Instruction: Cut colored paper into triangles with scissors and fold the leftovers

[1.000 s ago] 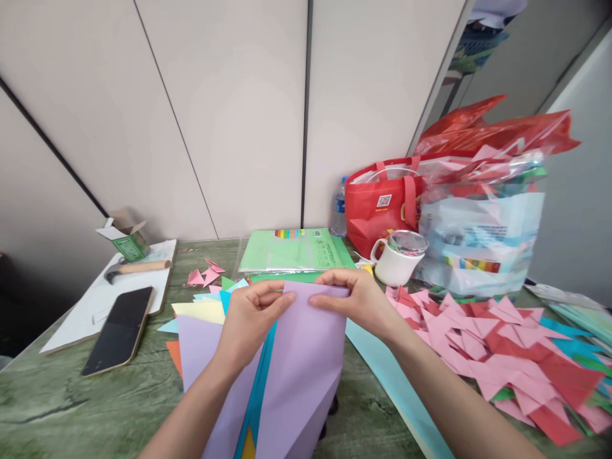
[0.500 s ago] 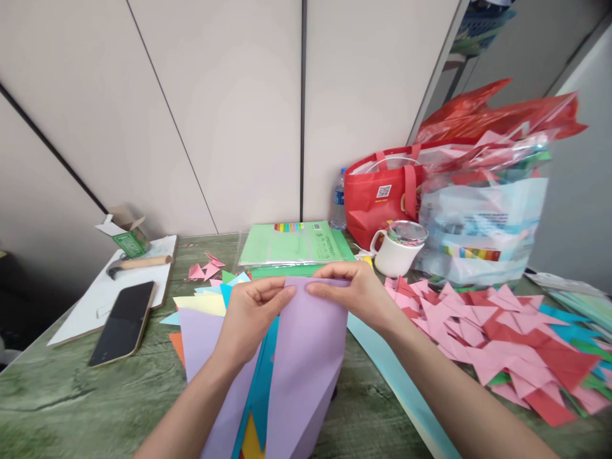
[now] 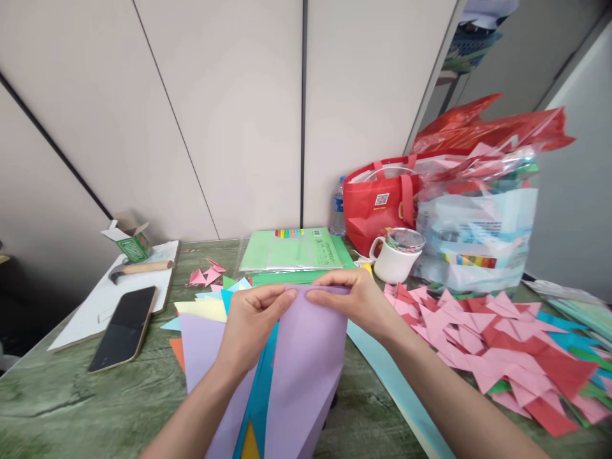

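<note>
Both my hands hold a folded lilac paper sheet [image 3: 306,363] upright above the green table [image 3: 95,395]. My left hand [image 3: 248,322] pinches its top left edge with fingers closed. My right hand [image 3: 356,299] pinches the top right edge, thumb and fingers pressed together. Under the lilac sheet lies a fan of coloured sheets [image 3: 210,312]: yellow, light blue, teal, orange and more lilac.
A heap of pink and red folded paper triangles [image 3: 502,350] covers the right side. Behind stand a white mug [image 3: 396,258], a red bag [image 3: 382,204], a clear plastic bag [image 3: 478,229] and a green paper pack [image 3: 291,252]. A phone [image 3: 124,328], hammer [image 3: 138,269] and small box [image 3: 131,242] lie left.
My hands keep their pinch on the lilac sheet's top edge, with only slight shifts of the fingers. The view has tilted a little.
</note>
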Demonstrator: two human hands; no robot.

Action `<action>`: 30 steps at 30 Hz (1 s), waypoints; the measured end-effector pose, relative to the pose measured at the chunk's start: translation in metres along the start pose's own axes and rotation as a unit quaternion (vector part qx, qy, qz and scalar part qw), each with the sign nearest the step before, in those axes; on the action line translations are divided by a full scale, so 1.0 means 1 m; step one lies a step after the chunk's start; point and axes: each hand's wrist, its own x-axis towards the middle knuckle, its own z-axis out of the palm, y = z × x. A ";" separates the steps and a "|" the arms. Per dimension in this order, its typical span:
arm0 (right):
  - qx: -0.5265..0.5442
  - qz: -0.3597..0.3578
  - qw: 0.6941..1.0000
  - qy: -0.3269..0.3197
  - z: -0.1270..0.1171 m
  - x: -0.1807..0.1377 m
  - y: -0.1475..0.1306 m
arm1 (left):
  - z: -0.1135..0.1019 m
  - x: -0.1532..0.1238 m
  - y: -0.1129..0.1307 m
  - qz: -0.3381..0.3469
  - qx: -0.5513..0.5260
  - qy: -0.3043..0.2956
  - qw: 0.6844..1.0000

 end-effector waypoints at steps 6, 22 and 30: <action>-0.001 0.003 1.000 -0.002 0.000 0.000 0.000 | 0.000 -0.001 0.000 0.004 -0.006 -0.005 1.000; -0.032 -0.008 0.999 -0.016 -0.002 0.000 -0.002 | 0.002 -0.002 -0.002 0.043 0.048 0.028 0.998; -0.073 -0.075 0.994 -0.025 -0.005 -0.015 -0.017 | 0.009 -0.016 0.006 0.148 0.146 0.021 0.978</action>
